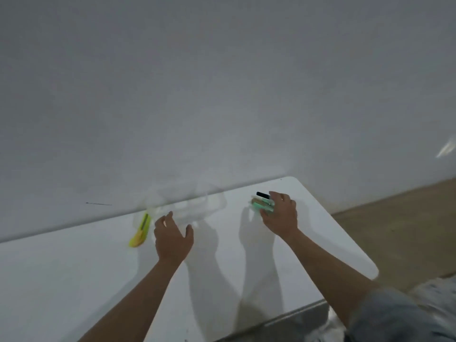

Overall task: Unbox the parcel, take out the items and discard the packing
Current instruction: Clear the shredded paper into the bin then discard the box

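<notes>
A clear plastic packing bag (187, 204) lies blurred on the white table (74, 280) against the wall. My left hand (171, 236) hovers just in front of it with fingers spread and thumb out, holding nothing. My right hand (280, 213) grips a small bundle of items (262, 203), mint green, pale and black, at the table's far right. Whether the bundle rests on the table or is lifted is not clear.
A yellow-green utility knife (141, 232) lies left of my left hand, close to the wall. The table's rounded right corner (370, 270) drops to a brown floor (399, 218). A grey wall stands right behind the table.
</notes>
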Action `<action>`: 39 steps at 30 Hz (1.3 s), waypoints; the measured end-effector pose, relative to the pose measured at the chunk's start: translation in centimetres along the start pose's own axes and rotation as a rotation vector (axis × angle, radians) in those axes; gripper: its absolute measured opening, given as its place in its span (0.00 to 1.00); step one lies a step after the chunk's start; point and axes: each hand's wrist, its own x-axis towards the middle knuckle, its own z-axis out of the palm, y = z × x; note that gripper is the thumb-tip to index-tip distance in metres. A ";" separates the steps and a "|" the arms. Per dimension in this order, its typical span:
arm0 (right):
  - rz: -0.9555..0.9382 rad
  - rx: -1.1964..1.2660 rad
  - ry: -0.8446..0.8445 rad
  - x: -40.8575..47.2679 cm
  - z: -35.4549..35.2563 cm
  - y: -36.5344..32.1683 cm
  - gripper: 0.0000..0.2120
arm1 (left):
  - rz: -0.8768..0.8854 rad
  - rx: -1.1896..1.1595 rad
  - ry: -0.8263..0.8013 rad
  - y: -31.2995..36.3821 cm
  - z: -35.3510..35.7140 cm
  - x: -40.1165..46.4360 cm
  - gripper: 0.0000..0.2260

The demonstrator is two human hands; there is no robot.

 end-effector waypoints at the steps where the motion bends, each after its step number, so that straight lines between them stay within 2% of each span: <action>1: 0.020 -0.049 -0.011 0.6 0.5 -0.1 0.29 | -0.007 0.032 0.038 -0.9 -0.2 0.8 0.28; 5: 0.106 -0.210 -0.137 2.6 1.5 -0.5 0.42 | -0.035 0.047 0.130 -3.1 -0.3 2.3 0.37; 7: 0.093 -0.256 -0.213 3.6 2.0 -0.1 0.44 | -0.052 0.037 0.176 -3.6 0.0 2.7 0.39; 10: -0.011 -0.307 -0.247 4.5 3.0 1.1 0.40 | -0.075 0.042 0.186 -3.7 0.3 3.0 0.41; 15: -0.220 -0.354 -0.054 4.9 4.8 2.9 0.30 | -0.192 0.019 0.169 -2.3 0.8 3.4 0.47; 21: -0.265 -0.356 -0.035 5.2 5.1 2.8 0.29 | -0.364 -0.074 0.187 0.8 2.2 3.3 0.53; 25: -0.253 -0.298 -0.050 4.9 5.1 2.5 0.29 | -0.341 -0.064 0.206 -0.2 1.8 3.7 0.57; 28: -0.265 -0.151 -0.015 4.6 5.1 0.9 0.28 | -0.262 -0.059 0.181 -1.1 1.3 4.5 0.57; 33: -0.435 0.088 0.013 4.4 5.2 -5.9 0.27 | -0.193 -0.093 -0.037 -2.1 0.6 5.9 0.64; 37: -0.586 0.216 -0.051 4.9 5.9 -12.4 0.28 | -0.206 -0.094 -0.081 -2.3 0.5 6.1 0.66; 39: -0.635 0.206 -0.151 5.2 7.0 -14.9 0.29 | -0.203 -0.058 -0.090 -2.4 0.6 6.1 0.66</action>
